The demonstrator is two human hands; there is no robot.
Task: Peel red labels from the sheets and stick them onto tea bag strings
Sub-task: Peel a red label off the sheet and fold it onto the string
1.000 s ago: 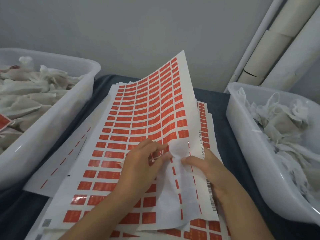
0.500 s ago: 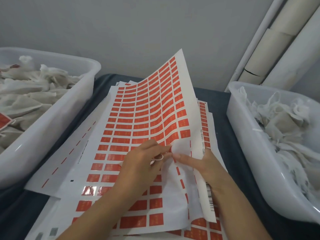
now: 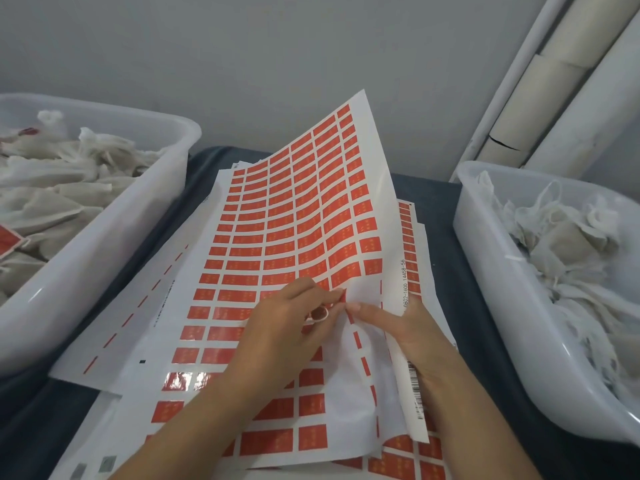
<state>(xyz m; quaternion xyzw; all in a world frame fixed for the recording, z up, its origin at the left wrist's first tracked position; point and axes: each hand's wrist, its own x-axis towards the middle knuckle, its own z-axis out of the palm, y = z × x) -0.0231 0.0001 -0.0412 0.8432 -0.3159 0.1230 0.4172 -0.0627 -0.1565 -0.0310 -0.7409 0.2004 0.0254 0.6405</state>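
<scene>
She is at the peeling step. The left hand (image 3: 287,327) pinches a red label (image 3: 341,295) at the top sheet (image 3: 277,244), fingers closed on its edge; the right hand (image 3: 412,327) lies just right of it, forefinger straight, pressing the bared backing. Next, I'd judge, a slow pull to free the label whole, then a reach for a tea bag. The sheet is glossy, thin, its far right corner curling up. Right of the sheet a translucent tub (image 3: 485,258) holds crumpled gauzy bags (image 3: 571,244); another tub (image 3: 104,244) stands left.
</scene>
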